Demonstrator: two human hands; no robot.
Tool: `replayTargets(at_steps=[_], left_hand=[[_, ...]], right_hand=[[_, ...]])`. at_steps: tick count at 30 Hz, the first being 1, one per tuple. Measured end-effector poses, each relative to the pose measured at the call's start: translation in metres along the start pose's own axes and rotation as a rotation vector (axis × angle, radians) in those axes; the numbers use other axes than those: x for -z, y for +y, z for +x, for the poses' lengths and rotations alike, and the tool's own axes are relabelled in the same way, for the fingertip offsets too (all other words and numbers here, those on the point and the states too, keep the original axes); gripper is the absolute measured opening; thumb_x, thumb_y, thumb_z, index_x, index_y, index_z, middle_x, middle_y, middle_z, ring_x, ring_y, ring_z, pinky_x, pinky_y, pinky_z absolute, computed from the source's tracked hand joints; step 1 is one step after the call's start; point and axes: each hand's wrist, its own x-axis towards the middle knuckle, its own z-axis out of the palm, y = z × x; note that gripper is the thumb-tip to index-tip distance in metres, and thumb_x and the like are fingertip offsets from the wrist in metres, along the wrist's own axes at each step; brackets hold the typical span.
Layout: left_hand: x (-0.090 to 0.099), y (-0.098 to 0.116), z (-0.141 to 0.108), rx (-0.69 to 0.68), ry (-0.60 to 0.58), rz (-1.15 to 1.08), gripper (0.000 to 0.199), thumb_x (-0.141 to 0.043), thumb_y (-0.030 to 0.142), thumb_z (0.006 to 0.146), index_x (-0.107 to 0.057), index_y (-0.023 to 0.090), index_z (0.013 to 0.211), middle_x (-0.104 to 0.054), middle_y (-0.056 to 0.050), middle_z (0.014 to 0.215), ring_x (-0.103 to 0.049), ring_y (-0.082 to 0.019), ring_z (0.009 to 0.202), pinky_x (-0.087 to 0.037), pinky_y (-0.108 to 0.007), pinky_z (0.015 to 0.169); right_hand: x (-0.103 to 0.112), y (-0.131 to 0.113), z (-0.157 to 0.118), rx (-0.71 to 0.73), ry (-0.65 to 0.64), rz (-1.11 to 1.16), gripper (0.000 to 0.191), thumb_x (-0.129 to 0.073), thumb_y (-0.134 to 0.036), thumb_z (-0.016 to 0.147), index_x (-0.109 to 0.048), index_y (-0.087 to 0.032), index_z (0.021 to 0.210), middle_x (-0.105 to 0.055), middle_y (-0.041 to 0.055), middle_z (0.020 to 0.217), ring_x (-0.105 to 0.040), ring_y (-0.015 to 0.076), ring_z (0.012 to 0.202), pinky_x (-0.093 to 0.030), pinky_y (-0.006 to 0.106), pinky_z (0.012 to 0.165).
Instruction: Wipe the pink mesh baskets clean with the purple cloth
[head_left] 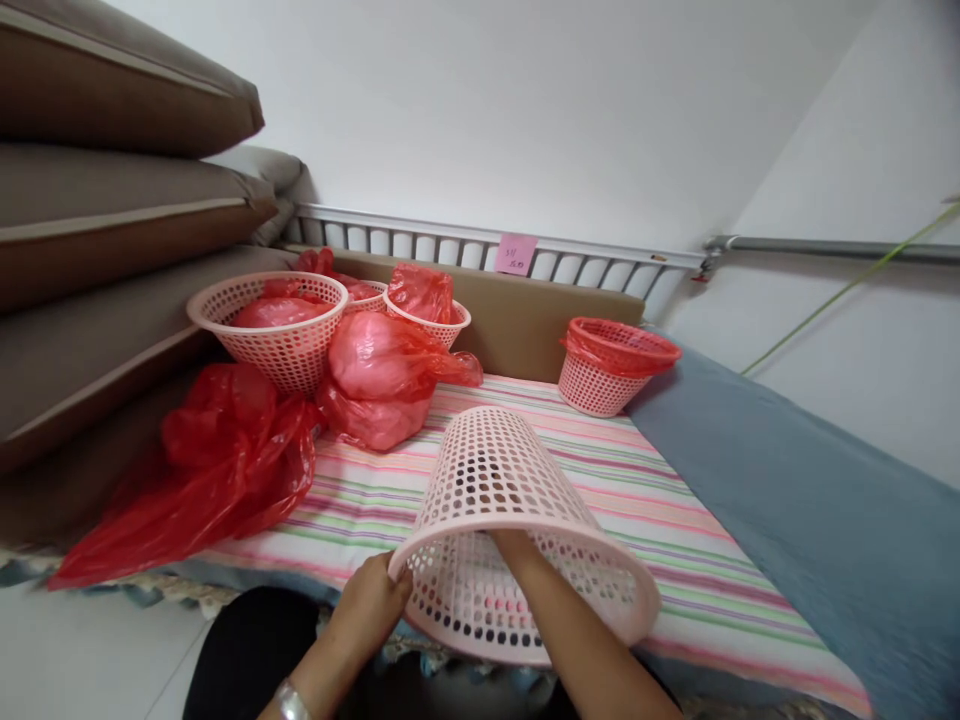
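A pink perforated plastic basket (525,475) lies tipped on its side on the striped cloth, its mouth facing me. At its left rim, my left hand (377,598) is closed with the fingers wrapped round the edge. My right hand (513,543) reaches deep inside the basket; its fingers are hidden behind the mesh, with only dark patches showing through the holes. Left of the basket sit a knotted red plastic bag (382,375) with pink contents and a crumpled red plastic bag (232,450). Neither is touched by my hands.
Another pink basket (277,345) holding a red bag stands at the left, with a smaller basket (459,318) behind. At the right back is a basket lined with a red bag (604,390). Stacked brown cushions (127,210) rise at the left; a white radiator (442,248) lines the wall.
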Motion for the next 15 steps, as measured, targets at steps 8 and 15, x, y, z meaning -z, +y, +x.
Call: replayTargets(at_steps=[8,15], left_hand=[[-0.034,-0.015,-0.001,0.014,0.015,-0.404,0.036,-0.063,0.037,0.072,-0.065,0.012,0.097,-0.072,-0.009,0.082,-0.065,-0.021,0.068,-0.05,-0.026,0.058],[-0.086,-0.02,-0.008,0.1,-0.237,-0.548,0.082,-0.055,0.061,0.073,-0.033,0.011,0.135,-0.065,-0.001,0.056,-0.059,-0.016,0.041,-0.044,-0.023,0.04]], right_hand=[[-0.015,0.001,0.016,-0.006,-0.023,-0.109,0.033,-0.043,-0.03,0.088,-0.062,-0.019,0.114,-0.059,0.0079,0.123,-0.044,0.0259,0.123,-0.024,0.043,0.109],[0.001,-0.014,-0.013,-0.045,-0.071,-0.14,0.045,-0.05,-0.018,0.079,-0.055,-0.016,0.123,-0.053,0.011,0.13,-0.04,0.0273,0.125,-0.027,0.042,0.107]])
